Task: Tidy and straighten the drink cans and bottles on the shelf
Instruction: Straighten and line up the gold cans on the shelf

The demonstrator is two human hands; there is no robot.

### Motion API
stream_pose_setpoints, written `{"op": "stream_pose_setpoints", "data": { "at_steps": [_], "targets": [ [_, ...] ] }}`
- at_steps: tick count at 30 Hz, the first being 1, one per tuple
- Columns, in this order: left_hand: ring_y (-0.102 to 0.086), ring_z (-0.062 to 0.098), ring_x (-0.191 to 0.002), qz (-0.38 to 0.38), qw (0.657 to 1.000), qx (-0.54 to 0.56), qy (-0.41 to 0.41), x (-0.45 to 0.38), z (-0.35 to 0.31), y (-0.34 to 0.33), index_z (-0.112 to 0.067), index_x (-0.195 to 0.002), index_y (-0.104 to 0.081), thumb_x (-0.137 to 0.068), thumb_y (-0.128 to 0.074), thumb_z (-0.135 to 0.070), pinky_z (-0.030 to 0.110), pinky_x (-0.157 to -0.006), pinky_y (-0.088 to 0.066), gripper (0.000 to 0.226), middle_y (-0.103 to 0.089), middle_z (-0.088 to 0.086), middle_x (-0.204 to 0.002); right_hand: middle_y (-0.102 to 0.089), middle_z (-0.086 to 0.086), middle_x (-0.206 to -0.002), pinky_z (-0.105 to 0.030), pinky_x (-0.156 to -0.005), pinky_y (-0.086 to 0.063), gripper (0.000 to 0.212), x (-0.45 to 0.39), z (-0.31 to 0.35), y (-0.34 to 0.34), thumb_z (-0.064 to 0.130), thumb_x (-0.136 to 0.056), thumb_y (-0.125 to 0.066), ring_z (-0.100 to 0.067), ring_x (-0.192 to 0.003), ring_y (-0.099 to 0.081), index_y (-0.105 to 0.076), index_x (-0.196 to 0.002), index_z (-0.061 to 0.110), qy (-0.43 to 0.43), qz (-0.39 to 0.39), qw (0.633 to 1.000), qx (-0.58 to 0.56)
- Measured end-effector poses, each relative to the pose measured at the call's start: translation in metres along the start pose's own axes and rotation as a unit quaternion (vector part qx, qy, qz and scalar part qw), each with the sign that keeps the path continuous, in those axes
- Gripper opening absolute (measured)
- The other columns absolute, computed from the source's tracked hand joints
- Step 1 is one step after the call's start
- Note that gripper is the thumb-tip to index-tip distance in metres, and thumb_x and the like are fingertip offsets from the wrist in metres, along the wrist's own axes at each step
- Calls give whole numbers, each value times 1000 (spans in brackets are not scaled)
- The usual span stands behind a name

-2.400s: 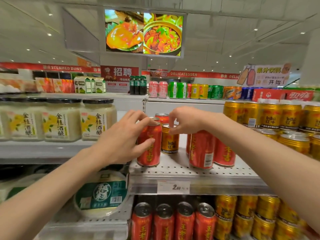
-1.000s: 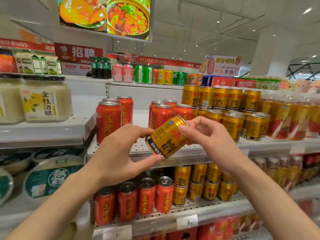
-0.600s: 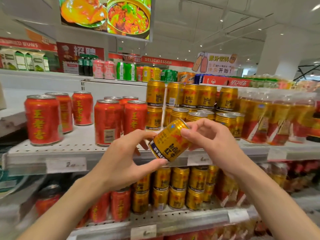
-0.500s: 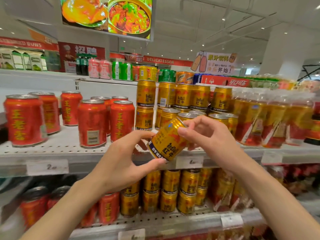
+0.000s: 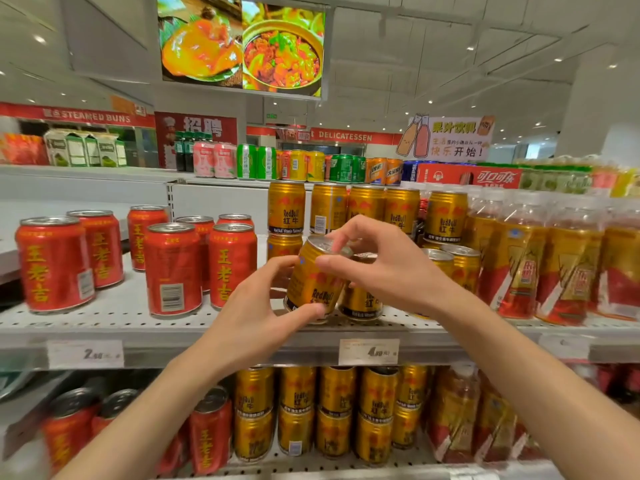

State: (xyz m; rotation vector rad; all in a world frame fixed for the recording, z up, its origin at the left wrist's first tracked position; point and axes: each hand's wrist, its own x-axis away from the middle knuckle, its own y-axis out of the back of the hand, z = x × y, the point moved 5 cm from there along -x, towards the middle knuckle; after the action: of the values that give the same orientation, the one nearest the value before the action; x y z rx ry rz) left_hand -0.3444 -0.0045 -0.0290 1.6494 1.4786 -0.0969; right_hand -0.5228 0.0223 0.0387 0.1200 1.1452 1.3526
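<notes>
A gold Red Bull can [image 5: 317,282] is held nearly upright, slightly tilted, just above the front of the white perforated shelf [image 5: 114,323]. My left hand [image 5: 256,317] grips its lower body from the left. My right hand [image 5: 388,268] pinches its rim and top from the right. Directly behind it stand more gold Red Bull cans [image 5: 363,303], some stacked two high [image 5: 286,207]. Several red herbal-tea cans [image 5: 173,268] stand to the left on the same shelf.
Shrink-wrapped gold and red bottles [image 5: 568,265] fill the shelf's right part. The lower shelf holds red cans [image 5: 207,434] and stacked gold cans [image 5: 336,407]. Price tags [image 5: 369,351] hang on the shelf edge. Mixed cans line the top shelf [image 5: 263,162].
The gold can came from among the red cans, was carried rightward lying tilted, and now stands nearly upright at the shelf front by the gold cans. Both hands kept hold of it.
</notes>
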Motion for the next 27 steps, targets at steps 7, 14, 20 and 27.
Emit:
{"op": "stream_pose_setpoints", "data": {
  "at_steps": [7, 14, 20, 27],
  "targets": [
    [-62, 5, -113, 11, 997, -19, 72, -7, 18, -10, -28, -141, -44, -76, -76, -58, 35, -100, -52, 79, -63, -18, -120, -64, 11, -121, -29, -104, -47, 36, 11, -24, 23, 47, -93, -63, -4, -115, -55, -63, -120, 24, 30, -68, 980, 183],
    [-62, 8, -113, 34, 994, -70, 73, -17, 15, -16, -27, -145, -40, -76, -72, -66, 38, -99, -53, 85, -66, -12, -126, -67, 10, -121, -33, -104, -47, 39, 20, -41, 17, 48, -94, -61, -8, -114, -59, -64, -124, 24, 30, -28, 974, 224],
    [-60, 2, -107, 24, 996, -75, 49, -16, 13, -16, -27, -145, -42, -75, -70, -67, 29, -96, -52, 85, -65, -15, -125, -66, 9, -121, -32, -102, -48, 35, 19, -44, 18, 45, -94, -61, -8, -114, -59, -63, -122, 24, 21, -20, 976, 217],
    [-64, 1, -108, 31, 997, -76, 6, -12, 11, -18, -41, -142, -45, -79, -62, -72, 34, -92, -57, 72, -65, -21, -126, -67, 6, -129, -40, -112, -41, 37, 30, -44, 9, 40, -97, -61, -12, -124, -57, -63, -129, 22, 40, -74, 971, 226]
  ]
}}
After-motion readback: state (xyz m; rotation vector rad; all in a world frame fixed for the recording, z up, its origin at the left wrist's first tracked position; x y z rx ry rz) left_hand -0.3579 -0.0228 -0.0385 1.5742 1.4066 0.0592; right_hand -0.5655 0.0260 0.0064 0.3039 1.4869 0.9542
